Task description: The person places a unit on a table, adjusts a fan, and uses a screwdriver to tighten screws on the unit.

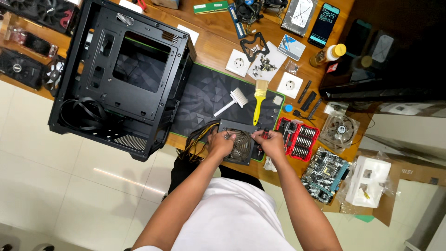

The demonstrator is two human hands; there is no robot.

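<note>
In the head view, the power supply unit (239, 142) lies on the dark desk mat (209, 93), at the near edge of the wooden table (218, 42), with its round fan grille facing up. Its bundle of cables (197, 139) comes out on the left side and is loose, not connected to anything. The left hand (222, 143) rests on the left edge of the unit; the fingers are curled and pinch something small, but it is too small to tell what. The right hand (270, 141) is at the right edge of the unit, fingers closed around a small tool with a red part, probably a screwdriver.

The black computer case (125, 74) lies open on its side, to the left, and looks empty inside. The motherboard (325, 174) is apart, on the right, beside the open red bit set (299, 139). A yellow brush (259, 100) and a white brush (232, 101) lie on the mat. I judge the work is at an early stage: nothing is mounted in the case yet.
</note>
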